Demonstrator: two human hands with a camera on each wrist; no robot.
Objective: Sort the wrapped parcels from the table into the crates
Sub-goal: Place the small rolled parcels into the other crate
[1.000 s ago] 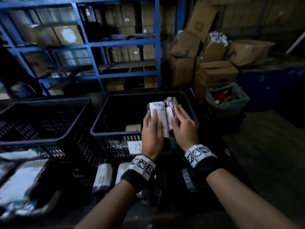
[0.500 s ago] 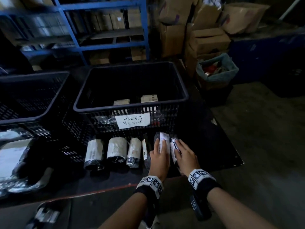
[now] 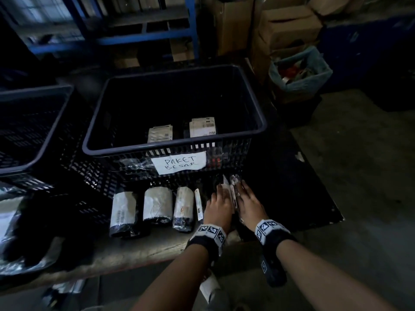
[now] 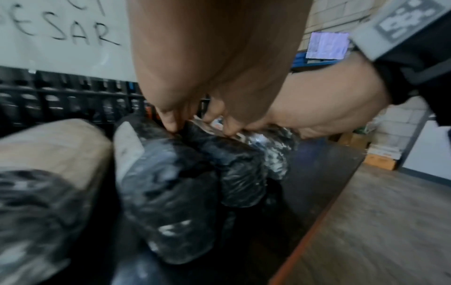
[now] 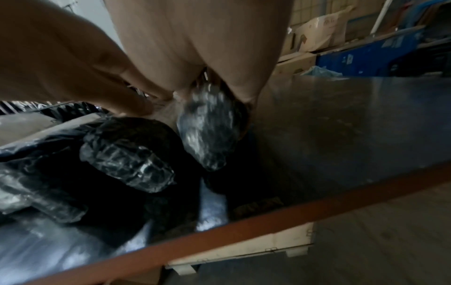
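Two small parcels lie side by side on the table in front of the crate (image 3: 134,152) labelled "PAKET BESAR" (image 3: 179,162). My left hand (image 3: 219,203) grips the black-wrapped one with a white label (image 3: 226,187) from above; its fingers (image 4: 171,119) pinch the black parcel (image 4: 231,169). My right hand (image 3: 249,200) curls round the bubble-wrapped parcel (image 3: 235,179), and the bubble-wrapped parcel (image 5: 207,131) shows again below the palm. Two labelled parcels (image 3: 160,133) (image 3: 202,126) lie inside the crate. Three rolled parcels (image 3: 157,206) and a thin one (image 3: 198,204) sit in a row to the left.
A second black crate (image 3: 33,92) stands at the left, with large flat wrapped packs (image 3: 13,221) in front of it. The table's front edge (image 3: 134,259) runs just below my wrists. A bin with a blue liner (image 3: 298,70), cardboard boxes (image 3: 287,25) and blue shelving (image 3: 143,39) stand behind.
Both hands have come down with the two parcels from the crate's front rim to the table in front of it. The head view has tilted downward.
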